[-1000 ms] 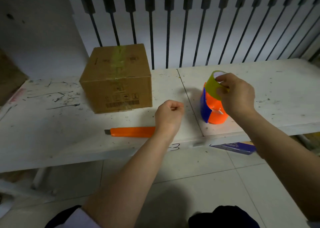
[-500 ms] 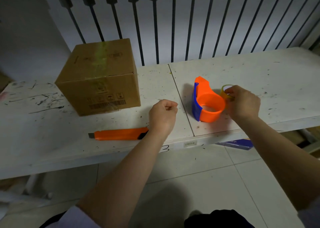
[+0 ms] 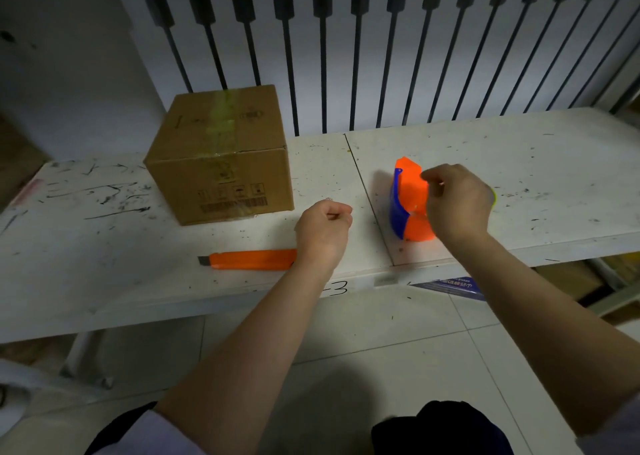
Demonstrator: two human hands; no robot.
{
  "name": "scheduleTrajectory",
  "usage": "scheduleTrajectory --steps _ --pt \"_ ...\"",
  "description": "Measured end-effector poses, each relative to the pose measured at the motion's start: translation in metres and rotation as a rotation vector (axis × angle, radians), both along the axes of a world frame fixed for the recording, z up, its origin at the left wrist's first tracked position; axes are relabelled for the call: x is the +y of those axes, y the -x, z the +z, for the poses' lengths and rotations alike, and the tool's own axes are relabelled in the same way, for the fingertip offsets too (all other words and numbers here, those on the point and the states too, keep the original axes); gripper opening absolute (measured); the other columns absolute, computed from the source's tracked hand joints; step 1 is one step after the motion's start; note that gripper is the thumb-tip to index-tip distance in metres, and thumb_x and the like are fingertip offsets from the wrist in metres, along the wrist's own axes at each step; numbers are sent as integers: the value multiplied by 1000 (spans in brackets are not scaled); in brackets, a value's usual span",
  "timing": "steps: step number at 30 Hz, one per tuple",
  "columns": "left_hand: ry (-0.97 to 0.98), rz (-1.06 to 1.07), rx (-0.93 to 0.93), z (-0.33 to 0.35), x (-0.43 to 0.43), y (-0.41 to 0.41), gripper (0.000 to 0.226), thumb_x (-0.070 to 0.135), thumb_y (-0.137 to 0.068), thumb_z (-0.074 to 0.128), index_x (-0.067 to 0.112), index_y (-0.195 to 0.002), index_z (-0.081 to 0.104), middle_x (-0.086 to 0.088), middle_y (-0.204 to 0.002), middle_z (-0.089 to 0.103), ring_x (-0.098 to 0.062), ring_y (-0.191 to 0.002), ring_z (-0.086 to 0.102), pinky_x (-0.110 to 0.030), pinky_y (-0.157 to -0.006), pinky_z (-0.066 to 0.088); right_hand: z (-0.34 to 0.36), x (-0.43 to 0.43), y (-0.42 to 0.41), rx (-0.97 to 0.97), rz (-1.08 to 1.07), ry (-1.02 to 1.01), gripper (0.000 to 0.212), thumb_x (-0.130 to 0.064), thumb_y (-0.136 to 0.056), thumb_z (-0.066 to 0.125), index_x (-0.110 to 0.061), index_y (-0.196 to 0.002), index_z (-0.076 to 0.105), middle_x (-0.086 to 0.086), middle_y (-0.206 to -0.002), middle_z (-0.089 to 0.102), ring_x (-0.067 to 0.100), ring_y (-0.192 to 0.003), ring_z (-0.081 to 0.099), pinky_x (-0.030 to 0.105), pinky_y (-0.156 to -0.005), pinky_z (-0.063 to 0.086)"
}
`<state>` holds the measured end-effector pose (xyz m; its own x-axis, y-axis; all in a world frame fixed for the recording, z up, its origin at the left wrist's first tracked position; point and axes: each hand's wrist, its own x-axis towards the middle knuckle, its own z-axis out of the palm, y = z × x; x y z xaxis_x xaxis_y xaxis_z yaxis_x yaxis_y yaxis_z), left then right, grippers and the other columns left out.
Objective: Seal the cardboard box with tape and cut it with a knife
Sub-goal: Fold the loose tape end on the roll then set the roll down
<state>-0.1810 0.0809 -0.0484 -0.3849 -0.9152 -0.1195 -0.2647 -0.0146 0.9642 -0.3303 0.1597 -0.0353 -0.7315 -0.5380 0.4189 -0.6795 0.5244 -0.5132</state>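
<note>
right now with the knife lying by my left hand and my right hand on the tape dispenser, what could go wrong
1. The orange knife lies right beside your fisted left hand, its metal tip showing at the far end; a blind grab could meet the blade.
2. It also sits close to the table's front edge, so a nudge from your forearm might knock it to the floor.
3. Your right hand hides most of the tape dispenser; any cutting edge on it cannot be seen, so fingers may catch it.

Both bare forearms reach forward from the bottom of the view, sleeves pushed up near the elbows. The left hand point(image 3: 323, 231) is curled into a loose fist, knuckles up, at about 12 o'clock. The right hand point(image 3: 455, 203), toward 1 o'clock, hangs palm down with fingers point(image 3: 433, 181) bent and pinched together.
</note>
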Motion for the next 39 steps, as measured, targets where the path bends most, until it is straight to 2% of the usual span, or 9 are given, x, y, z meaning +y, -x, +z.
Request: scheduleTrajectory --steps 3,6,9,13,19,22,28,33,39 --pt "-35 40 19 1 -2 -19 10 11 -84 58 17 -87 65 6 -82 61 -5 -72 54 -15 -65 42 3 -18 -41 -64 170 -34 25 -11 -86 50 -13 -103 68 14 -109 66 33 -98 60 32 -72 43" --pt "-57 95 21 -2 -8 -44 10 13 -84 57 17 -90 65 4 -80 62 -12 -69 56 -28 -70 52 -4 -40 -83 -142 390 -150 24 -17 -85 58 -16 -107 66 9 -110 64 26 -97 61 30 -78 46" --pt "-51 141 13 -3 -17 -71 13 9 -86 56 12 -95 64 2 -84 63 -7 -72 58 -16 -60 49 -15 -59 -120 -190 525 -305 31 -26 -84 59 -20 -115 62 6 -115 60 23 -103 57 32 -81 45" --pt "-70 198 -6 -6 -30 -105 12 7 -84 56 14 -92 63 -3 -92 65 -14 -82 61 -22 -70 50 -29 -76 -153 -170 698 -448 44 -36 -77 63 -25 -120 57 8 -112 59 28 -106 54 34 -80 45" --pt "-59 236 -75 -16 -40 -139 11 12 -86 55 19 -91 61 1 -95 61 -16 -92 57 -34 -90 49 -39 -90 -170 119 628 -635 44 -42 -76 59 -30 -118 55 5 -110 59 26 -103 54 37 -86 41" --pt "-87 247 -53 -21 -43 -147 12 11 -86 54 19 -92 62 -1 -93 62 -14 -84 55 -31 -85 48 -38 -91 -169 145 643 -640 35 -40 -83 53 -25 -114 58 7 -103 58 27 -96 56 34 -79 40" --pt "-120 231 -33 -22 -43 -144 12 13 -85 55 20 -90 63 1 -89 62 -15 -82 56 -30 -83 49 -32 -80 -155 42 510 -593 30 -33 -96 28 -13 -103 50 10 -98 57 27 -71 50 34 -62 37" --pt "-111 167 1 -16 -36 -125 11 12 -85 55 20 -85 63 0 -86 63 -16 -80 56 -32 -82 49 -26 -64 -130 -84 350 -629 35 -51 -89 41 -17 -86 48 3 -75 55 23 -71 53 32 -61 39" --pt "-113 71 31 -9 -24 -95 10 10 -84 56 16 -83 64 2 -79 60 -13 -77 54 -26 -74 44 -21 -50 -102 -375 238 -489 35 -40 -92 42 -6 -94 54 17 -90 64 33 -82 65 46 -80 55"
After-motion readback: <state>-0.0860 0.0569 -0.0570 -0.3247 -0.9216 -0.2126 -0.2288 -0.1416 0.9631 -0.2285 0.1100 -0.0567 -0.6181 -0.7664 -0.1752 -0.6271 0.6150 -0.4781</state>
